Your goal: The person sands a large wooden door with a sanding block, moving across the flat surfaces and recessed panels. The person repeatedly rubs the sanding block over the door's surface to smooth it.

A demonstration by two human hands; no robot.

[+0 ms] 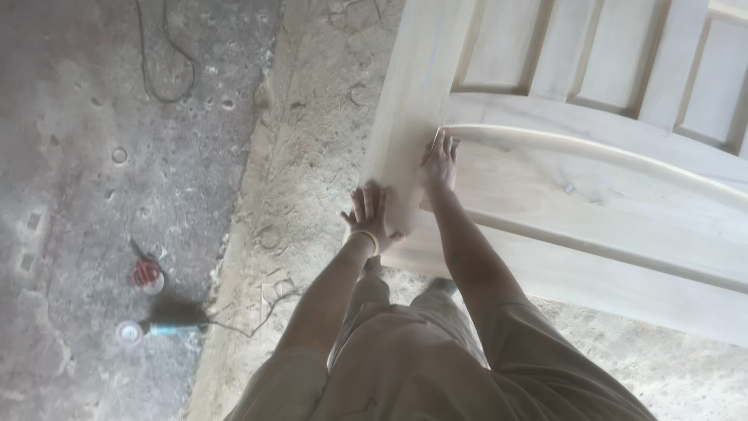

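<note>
- Where the view begins, at the bottom edge, the person's trousers are seen, with both bare forearms reaching up and away from the body.
- The left hand (368,214) is laid flat with fingers spread against the outer edge of the pale wooden door (592,187); a light band is worn at its wrist. Nothing is gripped by it: the palm is only pressed on.
- The right hand (441,162) is set slightly further off, flat on the door's face where the upright side member is met by the curved rail. It too is open, with nothing held.
- The door is seen from above and lies up and to the right of both hands. Its long side member runs up the picture from the hands, and the recessed panels are spread to the right. The left hand is nearer the door's corner.
- A dusty concrete floor (93,156) is seen to the left. An angle grinder (160,330) with a blue body lies there, well apart from the hands, with a small red object (145,274) just beyond it.
- Farthest off, a dark cable (160,70) is looped on the floor. Nothing stands between the hands and the door.
</note>
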